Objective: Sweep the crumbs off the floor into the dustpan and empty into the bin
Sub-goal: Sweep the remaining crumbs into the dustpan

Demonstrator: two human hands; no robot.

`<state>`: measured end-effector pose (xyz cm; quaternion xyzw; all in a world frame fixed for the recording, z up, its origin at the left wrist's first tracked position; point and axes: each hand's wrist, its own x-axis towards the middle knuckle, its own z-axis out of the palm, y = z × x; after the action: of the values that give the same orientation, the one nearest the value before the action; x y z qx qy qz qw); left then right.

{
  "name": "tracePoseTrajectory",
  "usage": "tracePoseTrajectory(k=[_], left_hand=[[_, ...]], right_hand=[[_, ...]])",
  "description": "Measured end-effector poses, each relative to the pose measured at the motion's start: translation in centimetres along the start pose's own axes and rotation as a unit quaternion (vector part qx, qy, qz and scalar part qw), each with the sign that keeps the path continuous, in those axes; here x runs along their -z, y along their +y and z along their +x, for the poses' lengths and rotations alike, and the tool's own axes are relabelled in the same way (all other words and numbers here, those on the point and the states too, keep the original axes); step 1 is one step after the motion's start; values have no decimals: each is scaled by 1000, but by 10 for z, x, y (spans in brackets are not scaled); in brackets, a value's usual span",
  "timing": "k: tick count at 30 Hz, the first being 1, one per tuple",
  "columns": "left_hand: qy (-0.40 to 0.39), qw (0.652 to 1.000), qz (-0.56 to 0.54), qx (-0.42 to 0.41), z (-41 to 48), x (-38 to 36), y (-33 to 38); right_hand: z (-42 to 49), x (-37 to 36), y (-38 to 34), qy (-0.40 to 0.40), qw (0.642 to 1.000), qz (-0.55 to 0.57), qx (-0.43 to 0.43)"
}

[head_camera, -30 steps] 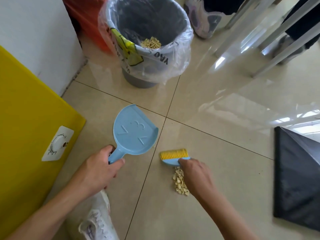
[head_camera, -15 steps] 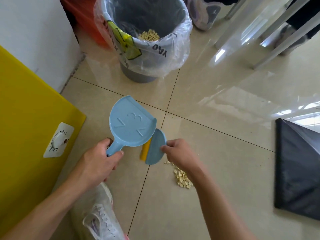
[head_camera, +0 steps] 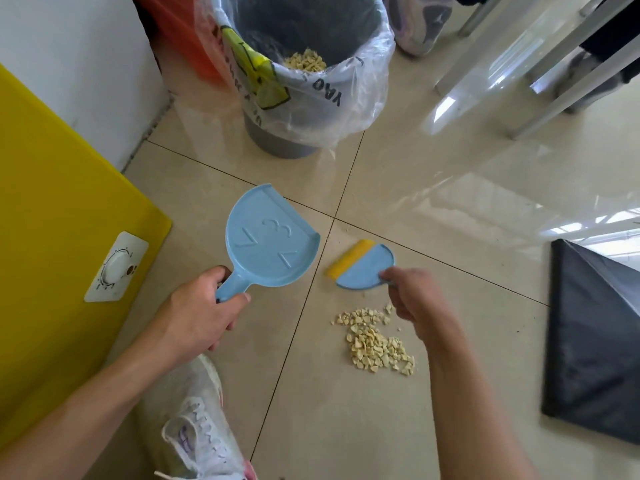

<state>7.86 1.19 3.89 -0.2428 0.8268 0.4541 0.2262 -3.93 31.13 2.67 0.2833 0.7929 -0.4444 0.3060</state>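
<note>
Having swung off the dustpan (head_camera: 270, 244) lip since half a second back, now sitting just right of it with a gap between: hand brush (head_camera: 363, 268), pinched at its rear edge by the right hand (head_camera: 415, 299), bristles (head_camera: 349, 259) aimed up-left. Reads as a reset for the next stroke, not a finished one. Stub handle of the dustpan wrapped by the left hand (head_camera: 204, 306) as before; dustpan left of the tile joint, marked face up, nothing on it. Lip contact with the floor (head_camera: 450, 188): can't tell. Hands apart, one tool each.

Heaped on the floor below the hand brush, next to the right wrist, apart from the dustpan mouth: crumbs (head_camera: 375, 344). More of the same already in the bin (head_camera: 277, 143) at top. So partway: next, probably set dustpan down beside heap, then sweep.

Materials:
- dustpan: pale blue moulded plastic, round back, straight open lip, low side walls, raised numerals
- hand brush: same blue, half-moon back, short yellow bristle strip
- crumbs: pale yellow, angular, dry-looking; likely to skitter on glossy glazed tile
- bin: grey, round, with loose crinkled clear liner (head_camera: 360, 98), printed
</note>
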Motion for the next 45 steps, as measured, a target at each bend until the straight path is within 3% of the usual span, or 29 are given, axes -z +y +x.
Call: tracePoseTrajectory(k=[3, 6, 9, 13, 19, 22, 25, 28, 35, 41, 45], left_hand=[[-9, 1000, -2, -3, -2, -4, 0], [-13, 1000, 4, -7, -4, -4, -2], [-9, 1000, 5, -2, -3, -4, -4], [-20, 1000, -3, -2, -1, -9, -2], [-34, 999, -15, -8, -3, -13, -7], [-33, 999, -11, -1, -4, -14, -12], [-29, 1000, -5, 5, -4, -15, -15], [-34, 999, -2, 2, -4, -15, -16], [-37, 999, 17, -3, -7, -16, -15], [-44, 999, 18, -4, -7, -20, -12], [-41, 999, 18, -13, -6, -16, -11]], right_hand=[[22, -34, -36, -47, 991, 129, -3], [39, -60, -46, -45, 985, 162, -33], [33, -67, -13, -33, 981, 177, -74], [-2, -51, 61, 41, 984, 128, -117], [-53, -14, 120, 60, 976, 178, -112], [-70, -8, 113, 34, 988, 134, -74], [-90, -25, 102, -31, 999, -22, -3], [-94, -41, 95, -67, 988, -120, 69], [-33, 2, 80, -1, 941, -329, 81], [-13, 74, 84, 41, 960, -275, 26], [-49, 44, 68, -59, 970, -225, 76]])
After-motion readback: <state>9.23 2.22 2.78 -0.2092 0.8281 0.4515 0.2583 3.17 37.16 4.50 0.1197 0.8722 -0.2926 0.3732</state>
